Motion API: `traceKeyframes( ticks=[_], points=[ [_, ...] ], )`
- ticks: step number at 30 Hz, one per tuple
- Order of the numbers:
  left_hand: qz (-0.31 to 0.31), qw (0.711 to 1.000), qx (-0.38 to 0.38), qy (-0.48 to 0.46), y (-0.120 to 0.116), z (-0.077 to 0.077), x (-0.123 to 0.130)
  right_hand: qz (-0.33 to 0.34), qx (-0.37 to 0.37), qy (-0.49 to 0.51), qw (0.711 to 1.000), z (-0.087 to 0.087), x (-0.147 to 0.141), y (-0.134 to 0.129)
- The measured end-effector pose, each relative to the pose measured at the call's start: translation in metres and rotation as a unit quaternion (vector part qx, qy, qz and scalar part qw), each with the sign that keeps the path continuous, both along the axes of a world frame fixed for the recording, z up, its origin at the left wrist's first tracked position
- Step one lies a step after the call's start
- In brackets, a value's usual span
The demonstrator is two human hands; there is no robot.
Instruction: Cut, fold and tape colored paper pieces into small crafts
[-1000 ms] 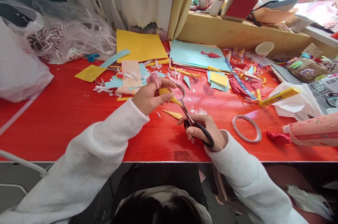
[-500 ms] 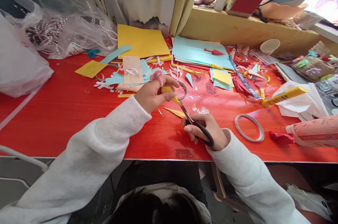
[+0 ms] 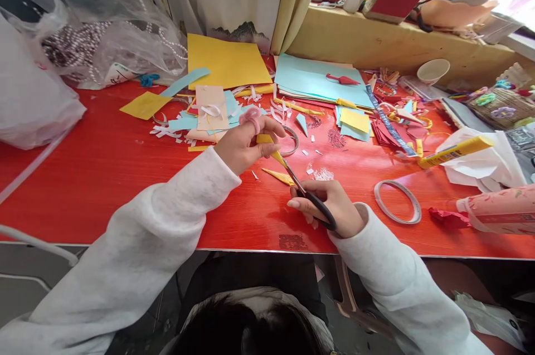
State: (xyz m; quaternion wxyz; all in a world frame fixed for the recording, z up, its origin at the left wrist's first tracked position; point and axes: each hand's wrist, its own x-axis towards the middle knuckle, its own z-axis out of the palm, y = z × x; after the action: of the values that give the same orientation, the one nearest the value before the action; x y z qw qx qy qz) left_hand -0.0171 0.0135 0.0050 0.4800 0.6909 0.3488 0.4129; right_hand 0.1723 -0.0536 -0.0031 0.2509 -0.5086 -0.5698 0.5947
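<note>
My left hand (image 3: 246, 143) pinches a small piece of yellow paper (image 3: 277, 155), its narrow end pointing down and right. A fuzzy pink ring (image 3: 251, 116) sits on a finger of that hand. In my right hand (image 3: 330, 207) is a pair of scissors with black handles (image 3: 320, 207), fingers wrapped round the loops. The blades reach up to the tip of the yellow paper, touching it or nearly so. Beneath the blades a pointed yellow paper piece (image 3: 279, 176) lies on the red table (image 3: 137, 176). A roll of tape (image 3: 289, 140) is partly hidden behind my left hand.
Paper scraps (image 3: 179, 122) lie beyond my left hand, with a yellow sheet (image 3: 228, 59) and blue sheets (image 3: 309, 76) behind. To the right are a larger tape roll (image 3: 397, 202), a yellow glue stick (image 3: 455, 152) and a pink cylinder (image 3: 497, 210). Plastic bags (image 3: 33, 82) stand at the left.
The view has shifted slightly. Both hands keep nearly the same pose, and the scissor blades look closer together at the yellow paper's tip.
</note>
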Motion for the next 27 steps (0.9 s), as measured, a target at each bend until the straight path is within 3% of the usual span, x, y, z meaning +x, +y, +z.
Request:
traceKeyframes(
  ticks=[12, 19, 21, 23, 25, 27],
  points=[
    [-0.011, 1.000, 0.006, 0.016, 0.002, 0.003, -0.004, 0.005, 0.049, -0.035, 0.998, -0.006, 0.002, -0.001],
    [-0.024, 0.999, 0.017, 0.026, 0.001, 0.004, -0.006, 0.010, 0.049, -0.060, 0.997, 0.000, 0.002, -0.002],
    [0.000, 0.998, 0.047, 0.038, 0.004, 0.008, -0.014, 0.017, 0.066, -0.079, 0.994, 0.002, 0.009, -0.006],
    [0.073, 0.993, 0.090, 0.030, 0.008, 0.016, -0.027, 0.011, 0.077, -0.102, 0.992, 0.003, 0.024, -0.012],
    [0.128, 0.985, 0.116, -0.009, 0.010, 0.024, -0.037, -0.056, 0.098, -0.131, 0.985, 0.004, 0.045, -0.018],
    [0.142, 0.983, 0.113, -0.037, 0.009, 0.028, -0.040, -0.134, 0.156, -0.204, 0.957, 0.005, 0.070, -0.019]
  ],
)
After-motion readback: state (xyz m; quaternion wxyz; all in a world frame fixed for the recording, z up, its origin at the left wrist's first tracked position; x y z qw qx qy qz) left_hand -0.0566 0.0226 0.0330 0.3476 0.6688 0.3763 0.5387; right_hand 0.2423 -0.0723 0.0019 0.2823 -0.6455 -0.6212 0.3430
